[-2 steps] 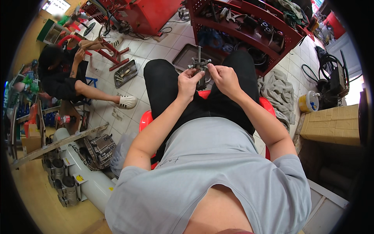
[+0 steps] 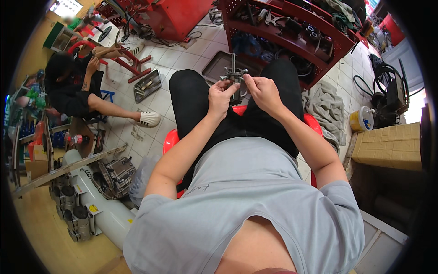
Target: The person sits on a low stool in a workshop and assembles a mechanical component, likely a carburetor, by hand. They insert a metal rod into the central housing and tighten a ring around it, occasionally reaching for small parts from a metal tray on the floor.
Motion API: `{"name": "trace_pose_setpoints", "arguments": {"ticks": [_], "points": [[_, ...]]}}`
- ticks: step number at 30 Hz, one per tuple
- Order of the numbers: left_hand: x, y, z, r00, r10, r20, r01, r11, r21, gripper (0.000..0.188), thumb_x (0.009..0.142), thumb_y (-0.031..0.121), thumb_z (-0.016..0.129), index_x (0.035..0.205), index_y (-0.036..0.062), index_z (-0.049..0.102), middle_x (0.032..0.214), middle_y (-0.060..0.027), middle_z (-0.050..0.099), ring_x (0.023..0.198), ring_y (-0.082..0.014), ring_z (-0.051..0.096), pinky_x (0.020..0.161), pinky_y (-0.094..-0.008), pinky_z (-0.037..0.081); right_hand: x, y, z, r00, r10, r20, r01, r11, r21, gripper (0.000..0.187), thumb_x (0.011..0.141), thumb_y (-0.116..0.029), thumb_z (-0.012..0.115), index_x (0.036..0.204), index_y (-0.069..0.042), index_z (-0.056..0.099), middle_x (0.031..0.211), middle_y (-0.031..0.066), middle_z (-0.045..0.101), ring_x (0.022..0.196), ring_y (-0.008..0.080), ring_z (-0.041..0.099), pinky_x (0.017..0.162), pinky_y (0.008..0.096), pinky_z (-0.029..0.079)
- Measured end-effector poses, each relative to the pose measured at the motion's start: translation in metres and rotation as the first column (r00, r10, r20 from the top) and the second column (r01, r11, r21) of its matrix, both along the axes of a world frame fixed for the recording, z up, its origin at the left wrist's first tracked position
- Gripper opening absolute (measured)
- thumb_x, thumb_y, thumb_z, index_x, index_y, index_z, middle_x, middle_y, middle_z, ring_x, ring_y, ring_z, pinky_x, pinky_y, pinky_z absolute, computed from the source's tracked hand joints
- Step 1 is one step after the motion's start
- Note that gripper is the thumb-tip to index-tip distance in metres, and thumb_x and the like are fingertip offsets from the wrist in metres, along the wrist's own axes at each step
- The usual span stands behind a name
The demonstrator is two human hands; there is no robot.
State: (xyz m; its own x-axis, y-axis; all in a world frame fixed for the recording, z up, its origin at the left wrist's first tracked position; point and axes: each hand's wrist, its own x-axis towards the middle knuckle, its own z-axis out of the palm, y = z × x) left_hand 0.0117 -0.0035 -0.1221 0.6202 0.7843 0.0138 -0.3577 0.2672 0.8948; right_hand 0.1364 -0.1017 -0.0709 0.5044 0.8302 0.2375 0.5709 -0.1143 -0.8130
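My left hand (image 2: 220, 95) is closed around a dark metal assembly (image 2: 234, 78), which has a ring near its top, a thin upright rod and bolts sticking out sideways. The fingers and thumb grip its left and near side, below the ring. My right hand (image 2: 263, 93) pinches with thumb and forefinger at a bolt (image 2: 245, 71) on the ring's right side; the fingers partly cover this contact. The assembly is held above the gap between my knees. Beneath and beyond it on the floor lies a dark rectangular tray (image 2: 214, 68).
A red perforated tool cart (image 2: 255, 28) full of parts stands ahead. Another person (image 2: 77, 86) sits at the left near a small parts tray (image 2: 148, 86). Grey cloth (image 2: 325, 109) and a yellow-white bucket (image 2: 362, 119) are at the right. A white tank (image 2: 102, 198) lies at the lower left.
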Motion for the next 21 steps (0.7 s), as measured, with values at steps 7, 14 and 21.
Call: {"name": "trace_pose_setpoints", "arguments": {"ticks": [7,14,21], "points": [[0.001,0.005,-0.006,0.999,-0.001,0.054,0.004,0.999,-0.040,0.013,0.082,0.000,0.070,0.094,0.0014,0.065,0.089,-0.0050,0.069,0.077,-0.0091,0.064,0.071,-0.0208,0.050,0.002,-0.005,0.006,0.974,0.020,0.228,-0.041,0.996,0.085,0.029,0.090,-0.031,0.058,0.084,-0.003,0.063,0.065,0.0141,0.059,0.060,0.0318,0.060,0.054,0.0407,0.045],[0.000,0.006,-0.005,0.995,-0.072,0.067,0.076,0.995,-0.065,0.010,0.085,0.001,0.068,0.095,0.0025,0.066,0.090,-0.0031,0.069,0.077,-0.0081,0.062,0.071,-0.0208,0.048,0.006,0.000,-0.001,0.871,0.049,0.488,-0.212,0.935,0.284,0.021,0.079,-0.017,0.069,0.093,-0.005,0.059,0.074,0.0098,0.062,0.070,0.0280,0.062,0.062,0.0381,0.048],[0.002,0.003,-0.005,0.991,-0.121,0.048,0.126,0.985,-0.115,0.009,0.086,0.001,0.066,0.095,0.0026,0.066,0.091,-0.0043,0.069,0.079,-0.0103,0.064,0.073,-0.0237,0.051,0.014,-0.004,-0.001,0.733,0.014,0.680,-0.124,0.986,0.114,0.018,0.080,-0.022,0.071,0.084,-0.008,0.060,0.069,0.0044,0.060,0.063,0.0224,0.060,0.058,0.0346,0.041]]}}
